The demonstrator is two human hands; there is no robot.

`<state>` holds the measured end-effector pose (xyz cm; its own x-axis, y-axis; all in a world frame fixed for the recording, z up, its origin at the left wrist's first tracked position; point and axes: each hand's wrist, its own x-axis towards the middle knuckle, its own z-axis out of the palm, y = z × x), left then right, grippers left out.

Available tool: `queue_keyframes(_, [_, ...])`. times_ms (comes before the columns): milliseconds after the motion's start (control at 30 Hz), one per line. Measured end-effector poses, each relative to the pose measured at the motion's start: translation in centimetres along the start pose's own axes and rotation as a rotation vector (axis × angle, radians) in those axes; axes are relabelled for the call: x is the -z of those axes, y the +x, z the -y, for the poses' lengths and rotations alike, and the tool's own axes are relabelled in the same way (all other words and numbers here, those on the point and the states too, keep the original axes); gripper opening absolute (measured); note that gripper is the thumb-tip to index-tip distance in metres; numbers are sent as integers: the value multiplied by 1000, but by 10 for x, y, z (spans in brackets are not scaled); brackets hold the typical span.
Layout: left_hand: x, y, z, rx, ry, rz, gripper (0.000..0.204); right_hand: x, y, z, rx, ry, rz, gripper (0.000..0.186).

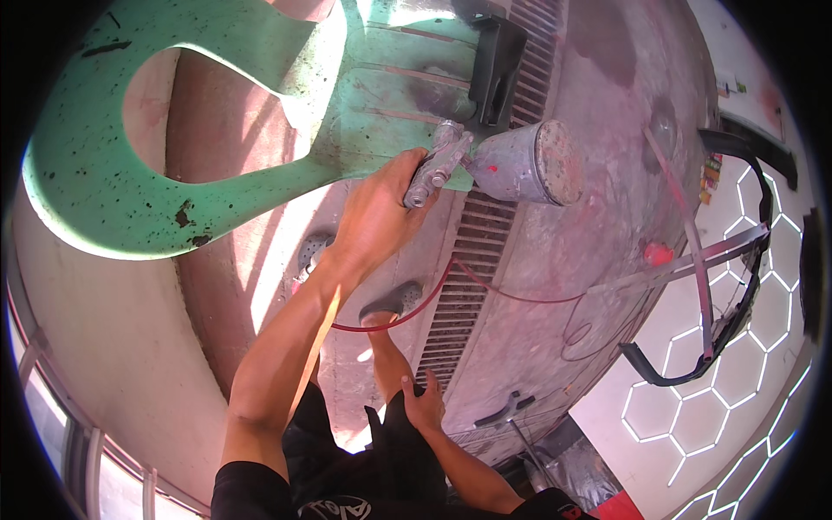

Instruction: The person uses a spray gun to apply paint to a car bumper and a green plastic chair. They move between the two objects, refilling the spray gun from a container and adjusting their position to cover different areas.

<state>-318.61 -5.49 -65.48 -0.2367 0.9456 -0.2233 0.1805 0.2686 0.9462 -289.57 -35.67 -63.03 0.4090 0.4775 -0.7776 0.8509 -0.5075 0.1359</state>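
My left hand (381, 212) is closed around the metal body of a spray gun (440, 163), held out ahead of me. The gun's grey, paint-stained cup (511, 165) points to the right, its round lid splattered. Just beyond the gun, a black plastic part (497, 74) rests on the slatted seat of a green plastic chair (251, 204), which lies at the far left. Down by my right thigh hangs my right hand (424, 404), open and holding nothing, its fingers somewhat apart.
A red hose (407, 317) loops across the floor. Under it runs a slotted floor grate (468, 286). To the right, a stand (693, 247) carries a long black curved trim piece (750, 338). A red round object (659, 253) lies near it. Hexagonal lights (693, 407) line the wall.
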Motion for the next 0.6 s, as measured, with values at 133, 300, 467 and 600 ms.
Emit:
queue_keyframes(133, [-3, 24, 4, -47, -23, -48, 33, -3, 2, -2, 41, -9, -28, 83])
queue_keyframes(300, [3, 24, -2, 47, 9, 64, 33, -2, 4, -3, 35, -12, -27, 83])
queue_keyframes(467, [0, 10, -6, 61, 4, 74, 31, 2, 3, 0, 34, 17, -22, 84])
queue_keyframes(600, [-7, 28, -7, -27, 35, 8, 30, 5, 4, 4, -7, 10, 9, 84])
